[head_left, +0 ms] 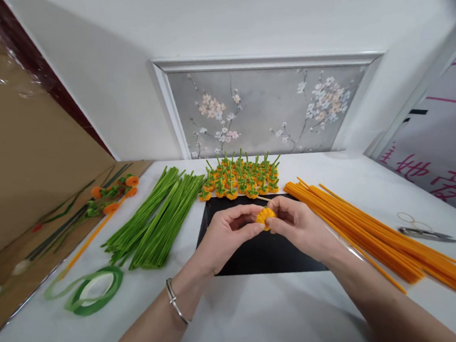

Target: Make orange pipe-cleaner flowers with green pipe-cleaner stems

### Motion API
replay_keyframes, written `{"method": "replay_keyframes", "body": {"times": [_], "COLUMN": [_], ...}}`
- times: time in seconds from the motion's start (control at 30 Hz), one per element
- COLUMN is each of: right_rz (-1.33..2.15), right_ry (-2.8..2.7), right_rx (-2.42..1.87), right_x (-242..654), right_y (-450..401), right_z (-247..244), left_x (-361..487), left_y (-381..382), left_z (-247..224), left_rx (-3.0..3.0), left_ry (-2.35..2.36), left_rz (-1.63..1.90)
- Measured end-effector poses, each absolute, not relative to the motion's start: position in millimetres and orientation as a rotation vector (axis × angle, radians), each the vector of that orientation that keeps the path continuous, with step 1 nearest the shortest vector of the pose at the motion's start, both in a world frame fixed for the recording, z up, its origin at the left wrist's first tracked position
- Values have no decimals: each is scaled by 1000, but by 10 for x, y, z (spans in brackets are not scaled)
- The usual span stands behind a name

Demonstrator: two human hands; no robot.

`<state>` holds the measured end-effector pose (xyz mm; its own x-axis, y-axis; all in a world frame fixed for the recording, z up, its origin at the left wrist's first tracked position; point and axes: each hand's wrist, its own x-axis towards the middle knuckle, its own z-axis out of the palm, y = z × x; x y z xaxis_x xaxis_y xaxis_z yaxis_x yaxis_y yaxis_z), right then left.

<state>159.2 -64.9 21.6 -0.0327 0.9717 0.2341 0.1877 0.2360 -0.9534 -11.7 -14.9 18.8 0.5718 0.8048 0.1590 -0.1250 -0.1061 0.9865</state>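
Observation:
Between my two hands is a small orange pipe-cleaner flower (265, 218), its fuzzy loops curled into a round shape. My left hand (233, 229) pinches its left side with thumb and fingertips. On the other side, my right hand (294, 221) grips it the same way, with the thumb in front. Both hands are over a black mat (259, 256). Just behind the mat stand several finished orange flowers (232, 192) with green stems pointing up. A thin pale stick (263, 198) shows at the mat's back edge, partly hidden by my hands.
Green pipe cleaners (164, 224) lie bundled at left, orange ones (373, 233) at right. Green tape (118, 284) sits at the front left. Scissors (427, 234) lie far right beside rubber bands (414, 221). Orange flowers on stems (111, 208) rest on cardboard (34, 198).

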Motion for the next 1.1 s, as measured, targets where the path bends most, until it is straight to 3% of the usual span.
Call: {"method": "replay_keyframes", "body": {"times": [0.37, 0.67, 0.87, 1.1], "right_rz": [1121, 727, 1009, 574], "right_ry": [-1393, -1523, -1439, -1670], "right_rx": [-1105, -1376, -1163, -1242], "right_x": [1552, 1492, 1648, 1889], "right_y": [-662, -643, -675, -561], "right_z": [232, 86, 300, 157], "left_x": [-107, -57, -84, -146], "left_y": [-134, -170, -172, -138], "left_z": [97, 176, 203, 273], "left_rx": [989, 1584, 1325, 1154], "left_ry": [610, 711, 727, 690], "left_rz": [778, 904, 943, 968]}}
